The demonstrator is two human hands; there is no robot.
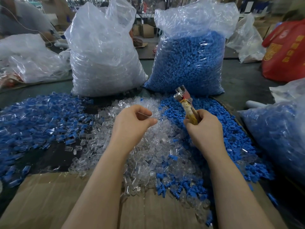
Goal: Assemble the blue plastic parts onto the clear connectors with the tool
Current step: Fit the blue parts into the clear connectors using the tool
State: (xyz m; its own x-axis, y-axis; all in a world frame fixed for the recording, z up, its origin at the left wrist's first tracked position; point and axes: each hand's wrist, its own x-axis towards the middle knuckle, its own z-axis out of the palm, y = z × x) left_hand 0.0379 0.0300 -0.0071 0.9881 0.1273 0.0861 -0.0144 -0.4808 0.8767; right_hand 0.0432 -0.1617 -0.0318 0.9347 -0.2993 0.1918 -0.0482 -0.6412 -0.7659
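A worker's right hand (203, 128) grips the tape-wrapped handle of a metal-headed tool (185, 100), raised upright over heaps of loose clear connectors (148, 151) and blue plastic parts (222, 129) spread across the table. The left hand (132, 123) hovers just beside it, fingers curled, thumb and forefinger seemingly pinching a clear piece too faint to confirm. Yellow characters on a red bag (287, 52) are unreadable.
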